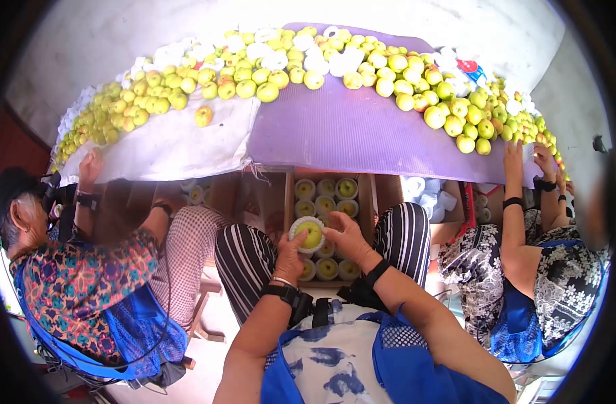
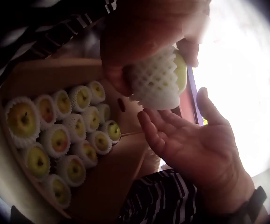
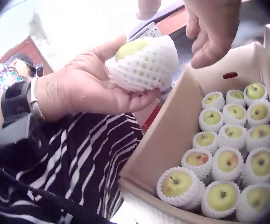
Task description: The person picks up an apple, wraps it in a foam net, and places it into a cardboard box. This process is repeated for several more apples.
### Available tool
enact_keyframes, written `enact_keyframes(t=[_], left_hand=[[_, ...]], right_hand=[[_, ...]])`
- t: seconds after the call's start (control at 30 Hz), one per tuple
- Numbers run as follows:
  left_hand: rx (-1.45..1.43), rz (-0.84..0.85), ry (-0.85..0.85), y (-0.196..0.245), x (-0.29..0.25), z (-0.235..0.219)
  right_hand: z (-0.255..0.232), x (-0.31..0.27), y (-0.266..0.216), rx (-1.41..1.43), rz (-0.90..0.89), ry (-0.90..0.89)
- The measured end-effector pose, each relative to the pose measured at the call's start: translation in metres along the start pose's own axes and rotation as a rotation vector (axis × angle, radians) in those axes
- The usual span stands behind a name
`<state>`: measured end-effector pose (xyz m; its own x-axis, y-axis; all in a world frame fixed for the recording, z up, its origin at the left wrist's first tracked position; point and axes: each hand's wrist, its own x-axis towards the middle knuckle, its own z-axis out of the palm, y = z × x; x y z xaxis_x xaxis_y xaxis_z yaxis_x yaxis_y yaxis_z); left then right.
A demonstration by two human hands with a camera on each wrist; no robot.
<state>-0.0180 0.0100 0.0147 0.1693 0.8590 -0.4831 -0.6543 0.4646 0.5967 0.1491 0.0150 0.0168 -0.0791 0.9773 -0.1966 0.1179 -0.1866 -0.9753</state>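
Observation:
A yellow-green apple (image 1: 310, 236) in a white foam net (image 3: 146, 67) is held over the box between my knees. My left hand (image 1: 289, 258) grips it from below and the side, with the thumb (image 3: 110, 46) along one side of the apple. Beside it is my right hand (image 1: 349, 240), palm turned toward the apple and fingers apart. In the right wrist view a gap shows between the right hand (image 3: 213, 30) and the net. Below, the cardboard box (image 3: 146, 172) carries rows of netted apples (image 3: 228, 161), stems or tops facing up.
Loose apples (image 1: 247, 87) lie heaped along the far side of a table covered by a purple mat (image 1: 321, 135) and white cloth (image 1: 187, 151). White foam nets (image 1: 318, 60) lie among them. People sit at left (image 1: 86, 269) and right (image 1: 523, 269), hands near the table edge.

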Motion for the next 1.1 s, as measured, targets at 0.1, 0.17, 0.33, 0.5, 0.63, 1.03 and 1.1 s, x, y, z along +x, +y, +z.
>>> enact_keyframes(t=[0.1, 0.17, 0.33, 0.5, 0.63, 1.03, 1.1], left_hand=[[0.075, 0.057, 0.015, 0.003, -0.008, 0.007], [0.101, 0.075, 0.012, -0.003, -0.003, 0.001], [0.118, 0.138, -0.011, -0.007, 0.001, 0.001], [0.192, 0.171, -0.019, -0.005, -0.002, 0.007], [0.328, 0.201, -0.007, 0.007, -0.015, 0.021], [0.240, 0.075, 0.345, 0.021, -0.004, -0.003], [0.455, 0.098, 0.307, 0.018, 0.005, -0.005]], right_hand=[[0.000, -0.002, 0.003, 0.285, 0.260, -0.038], [0.000, -0.006, -0.002, 0.441, 0.379, -0.076], [0.006, -0.005, -0.003, 0.661, 0.367, -0.239], [0.008, -0.001, -0.007, 0.773, 0.365, -0.241], [0.012, 0.000, -0.013, 0.865, 0.347, -0.193], [-0.012, 0.028, 0.093, 0.085, 0.547, -0.012], [-0.014, 0.036, 0.114, -0.120, 0.618, -0.173]])
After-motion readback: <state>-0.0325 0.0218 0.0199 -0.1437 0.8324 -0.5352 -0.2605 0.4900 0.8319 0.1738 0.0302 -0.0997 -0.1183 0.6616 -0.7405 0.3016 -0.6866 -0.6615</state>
